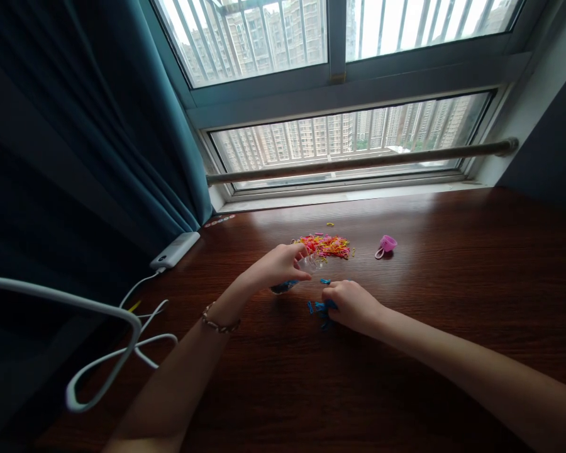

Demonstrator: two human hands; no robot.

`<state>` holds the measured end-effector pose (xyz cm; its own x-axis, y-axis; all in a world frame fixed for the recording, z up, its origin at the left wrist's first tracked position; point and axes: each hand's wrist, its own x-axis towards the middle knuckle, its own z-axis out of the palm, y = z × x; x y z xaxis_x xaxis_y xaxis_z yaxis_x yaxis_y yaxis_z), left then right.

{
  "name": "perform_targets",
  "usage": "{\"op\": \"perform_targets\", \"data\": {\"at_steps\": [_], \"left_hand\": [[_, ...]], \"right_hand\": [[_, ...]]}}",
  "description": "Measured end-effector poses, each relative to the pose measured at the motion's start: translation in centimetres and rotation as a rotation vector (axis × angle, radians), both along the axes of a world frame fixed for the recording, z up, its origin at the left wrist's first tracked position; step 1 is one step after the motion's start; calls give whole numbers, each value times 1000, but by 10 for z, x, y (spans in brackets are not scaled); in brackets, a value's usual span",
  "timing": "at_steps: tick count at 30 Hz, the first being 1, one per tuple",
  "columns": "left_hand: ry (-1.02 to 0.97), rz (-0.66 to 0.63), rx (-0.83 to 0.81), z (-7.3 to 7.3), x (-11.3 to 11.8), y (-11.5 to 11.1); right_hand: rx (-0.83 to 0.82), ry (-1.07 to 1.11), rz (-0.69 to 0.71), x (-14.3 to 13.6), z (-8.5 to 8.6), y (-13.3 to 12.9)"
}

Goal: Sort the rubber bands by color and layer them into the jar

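My left hand point(283, 264) is wrapped round a small clear bottle point(310, 263), which lies tilted with its mouth to the right and dark blue pieces point(283, 287) inside its lower part. Beyond it spreads a pile of small red, orange, yellow and pink pieces point(327, 245). My right hand point(351, 304) is closed, fingertips down at a small heap of blue pieces point(319, 307) on the table. A few more blue pieces point(326, 281) lie just above those fingers. What the right fingertips pinch is hidden.
A pink cap with a loop point(387, 245) sits right of the pile on the brown wooden table point(434, 270). At the left are a white power strip point(175, 250), looping white cables point(99, 306) and a blue curtain point(136, 126). A metal rail point(358, 162) crosses the window.
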<state>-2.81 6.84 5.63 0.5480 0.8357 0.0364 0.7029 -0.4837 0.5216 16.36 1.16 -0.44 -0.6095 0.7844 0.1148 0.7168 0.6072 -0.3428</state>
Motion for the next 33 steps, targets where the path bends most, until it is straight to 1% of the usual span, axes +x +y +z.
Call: {"op": "perform_targets", "data": {"at_steps": [1,3,7,9,11,14,18,20,23,25,28,33], "left_hand": [[5,-13,-1,0,0,0],[27,-37,-2,-1,1,1],[72,-70,-35,-3,1,1],[65,-82,-41,-3,2,0],[50,-91,-35,-3,3,-1],[37,-105,-29,-1,8,-5],[53,-108,6,-3,17,-12],[69,-106,32,-4,20,-14],[69,-109,62,-6,24,-16],[63,-111,71,-6,26,-17],[51,-97,85,-7,28,-17],[26,-71,86,-7,28,-16]], "right_hand": [[-20,62,0,0,0,2],[-85,263,-27,2,0,7],[-246,716,-177,8,8,20],[-339,874,-241,13,14,25],[-415,970,-289,17,17,29],[-444,986,-306,22,16,33],[-363,921,-274,23,11,33],[-289,866,-270,23,12,31],[-103,800,-263,22,17,25],[-10,779,-257,21,20,21],[11,784,-244,19,22,19],[7,842,-206,17,19,18]]}}
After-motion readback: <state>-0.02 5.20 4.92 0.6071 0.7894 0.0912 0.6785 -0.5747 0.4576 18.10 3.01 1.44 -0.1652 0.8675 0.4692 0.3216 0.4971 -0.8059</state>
